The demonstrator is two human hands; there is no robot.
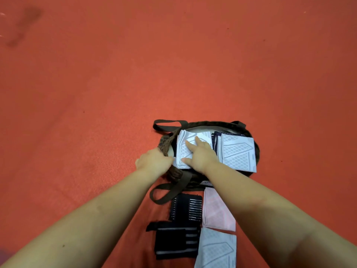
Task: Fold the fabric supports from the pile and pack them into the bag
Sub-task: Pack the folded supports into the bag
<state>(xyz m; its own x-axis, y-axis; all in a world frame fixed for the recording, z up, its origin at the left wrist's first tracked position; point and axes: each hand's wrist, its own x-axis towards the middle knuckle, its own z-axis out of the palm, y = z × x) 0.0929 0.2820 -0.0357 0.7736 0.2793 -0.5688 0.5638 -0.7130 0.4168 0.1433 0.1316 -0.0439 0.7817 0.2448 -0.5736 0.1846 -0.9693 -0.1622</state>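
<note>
Head: bag (195,123) beside unpacked supports (218,209) (pink, black)

Only one view is given, so nothing is shared with another. It is taken from up at the person's head and is pointed forward and steeply down. The red floor (96,84) fills the wide picture. Both arms are seen from close by, reaching away to the bag (255,151) near the middle.

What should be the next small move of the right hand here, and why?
Probably lift the right hand off the white folded support, which already lies in the bag held open by the left hand, then reach for the pink support.
</note>
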